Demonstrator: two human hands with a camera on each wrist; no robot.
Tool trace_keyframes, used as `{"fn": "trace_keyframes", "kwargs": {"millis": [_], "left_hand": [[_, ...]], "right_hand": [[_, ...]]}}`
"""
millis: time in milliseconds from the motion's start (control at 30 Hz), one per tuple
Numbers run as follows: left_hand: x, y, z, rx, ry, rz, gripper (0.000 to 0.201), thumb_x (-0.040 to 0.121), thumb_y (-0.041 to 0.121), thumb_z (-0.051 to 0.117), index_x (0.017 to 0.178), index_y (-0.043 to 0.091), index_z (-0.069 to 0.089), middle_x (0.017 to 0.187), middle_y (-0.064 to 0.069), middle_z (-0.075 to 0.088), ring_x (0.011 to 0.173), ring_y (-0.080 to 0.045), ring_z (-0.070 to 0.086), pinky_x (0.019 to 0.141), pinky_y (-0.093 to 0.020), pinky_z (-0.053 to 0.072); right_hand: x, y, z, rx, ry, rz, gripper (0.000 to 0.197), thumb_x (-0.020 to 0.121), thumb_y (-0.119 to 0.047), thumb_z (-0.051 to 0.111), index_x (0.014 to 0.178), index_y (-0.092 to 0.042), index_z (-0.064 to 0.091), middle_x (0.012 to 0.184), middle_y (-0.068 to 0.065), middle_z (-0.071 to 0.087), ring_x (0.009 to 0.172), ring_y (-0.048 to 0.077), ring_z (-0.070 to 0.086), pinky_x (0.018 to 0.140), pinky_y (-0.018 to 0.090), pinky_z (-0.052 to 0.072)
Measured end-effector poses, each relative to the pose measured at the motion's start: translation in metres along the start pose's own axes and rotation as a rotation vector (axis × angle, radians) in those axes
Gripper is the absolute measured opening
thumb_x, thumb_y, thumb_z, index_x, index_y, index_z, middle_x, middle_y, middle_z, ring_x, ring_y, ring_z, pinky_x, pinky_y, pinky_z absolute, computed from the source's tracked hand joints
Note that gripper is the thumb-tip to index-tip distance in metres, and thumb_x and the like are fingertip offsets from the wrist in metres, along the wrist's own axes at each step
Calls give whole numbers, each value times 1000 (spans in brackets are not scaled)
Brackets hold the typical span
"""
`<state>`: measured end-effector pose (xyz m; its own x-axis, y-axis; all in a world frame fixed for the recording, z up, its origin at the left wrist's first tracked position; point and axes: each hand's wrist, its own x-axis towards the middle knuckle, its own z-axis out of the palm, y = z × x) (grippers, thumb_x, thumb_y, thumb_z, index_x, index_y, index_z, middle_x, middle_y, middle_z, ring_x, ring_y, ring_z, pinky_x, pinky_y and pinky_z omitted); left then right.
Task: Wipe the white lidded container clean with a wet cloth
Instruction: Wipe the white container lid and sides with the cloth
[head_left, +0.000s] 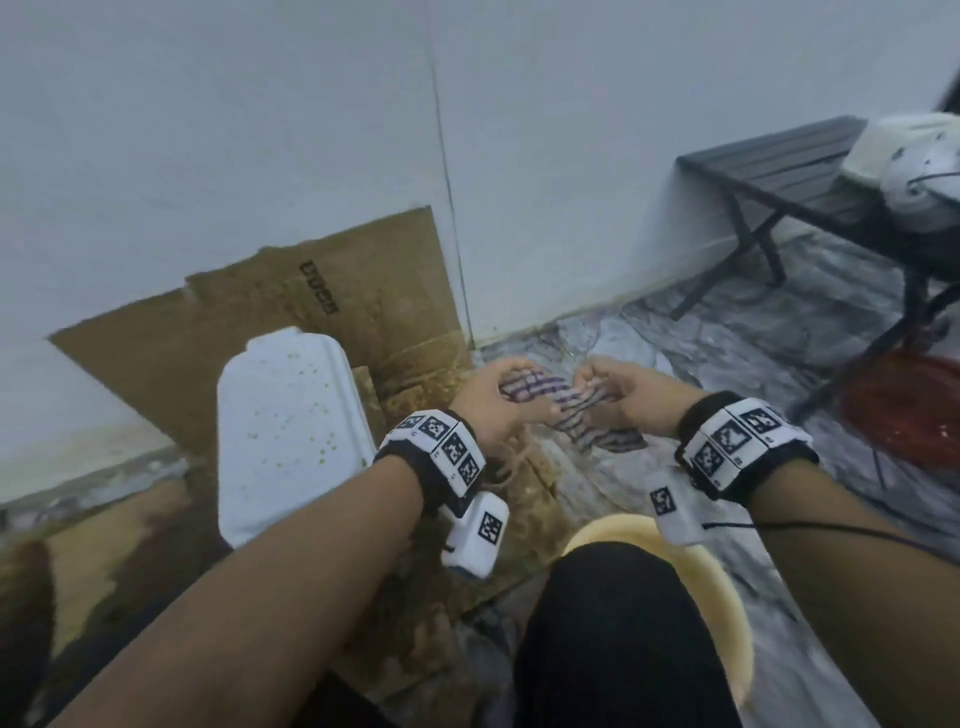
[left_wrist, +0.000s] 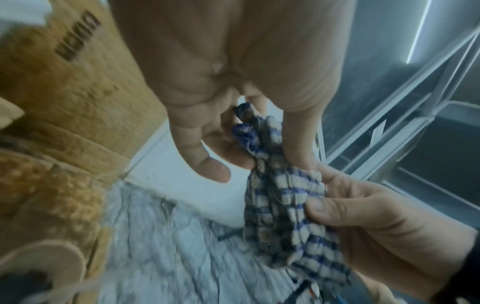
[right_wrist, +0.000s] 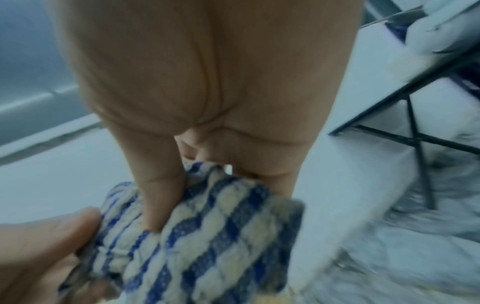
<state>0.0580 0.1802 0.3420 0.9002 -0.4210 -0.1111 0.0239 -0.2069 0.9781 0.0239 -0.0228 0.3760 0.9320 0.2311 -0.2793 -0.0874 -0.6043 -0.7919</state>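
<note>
A white lidded container (head_left: 288, 431) speckled with brown spots lies on wet cardboard at the left, untouched. To its right, both hands hold a blue-and-white checked cloth (head_left: 563, 402) above the floor. My left hand (head_left: 498, 387) grips one end of the twisted cloth (left_wrist: 275, 185), fingers curled round it. My right hand (head_left: 605, 384) grips the other end of the cloth (right_wrist: 207, 236), and a loose part hangs below. The left hand (left_wrist: 221, 127) and the right hand (right_wrist: 207, 164) are close together, well clear of the container.
Flattened brown cardboard (head_left: 332, 312) leans against the white wall and covers the floor at left. A pale yellow basin (head_left: 717, 587) sits by my dark-clothed knee. A dark bench (head_left: 789, 171) with a white bag stands at right, red netting (head_left: 914, 405) below it. The marbled floor is wet.
</note>
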Motion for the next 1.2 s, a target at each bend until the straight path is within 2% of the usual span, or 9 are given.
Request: {"fn": "trace_keyframes", "kwargs": {"millis": [133,267,400,800,867,933,1000,1100,1200], "left_hand": [[-41,20,-61,-33,177,2,30,81,20,76,107,9,65,86,-1,69,70,-10,65,56,-19,51],[-89,16,-117,-26,289,-92,34,85,39,69,108,15,64,93,-8,70,78,-17,64,68,-31,55],[-140,-10,-164,-71,391,-127,31,87,35,68,103,9,65,90,-13,66,76,-22,60,71,-35,51],[-199,-99,-215,17,732,-227,27,89,37,64,110,21,59,101,4,61,95,-14,58,69,-22,44],[-197,-108,-218,49,757,-256,37,87,41,65,119,23,55,114,0,58,104,-16,56,78,-26,43],[-194,-120,-221,68,723,-325,54,84,42,69,132,26,48,131,-7,48,115,-20,51,90,-31,43],[-191,-133,-224,47,628,-395,78,77,44,75,144,30,35,145,-11,36,128,-27,44,103,-40,41],[-185,-139,-222,-53,526,-408,104,61,47,85,146,40,26,150,-4,34,133,-24,41,106,-48,41],[-179,-138,-215,-195,453,-283,86,66,23,88,136,36,40,126,7,60,113,-13,61,97,-41,51]], "right_hand": [[10,-84,14,9,21,-156,28,87,4,63,96,-21,54,79,3,64,60,14,57,53,24,45],[24,-148,50,12,-66,-244,26,86,6,63,98,-16,57,69,-4,67,53,8,63,46,19,47],[41,-185,103,-41,-160,-294,26,86,2,63,100,-19,60,104,11,69,79,18,68,59,22,55],[104,-198,198,176,-446,-243,36,90,12,50,110,-16,60,115,9,68,98,29,66,74,37,56],[125,-190,201,-100,-337,-240,42,92,0,53,124,-28,56,130,2,59,114,26,59,90,41,53],[142,-178,205,-643,-138,-237,55,93,-29,55,143,-40,35,147,2,43,131,29,44,104,48,41],[144,-168,214,-877,-24,-268,69,91,-47,50,150,-39,16,155,9,28,140,33,29,110,51,30],[125,-157,238,-908,-113,-452,69,94,-57,42,152,-40,8,162,4,6,148,27,7,117,50,12],[117,-141,263,-1009,-230,-474,64,96,-60,26,153,-38,6,163,0,-1,149,22,-2,118,48,1]]}}
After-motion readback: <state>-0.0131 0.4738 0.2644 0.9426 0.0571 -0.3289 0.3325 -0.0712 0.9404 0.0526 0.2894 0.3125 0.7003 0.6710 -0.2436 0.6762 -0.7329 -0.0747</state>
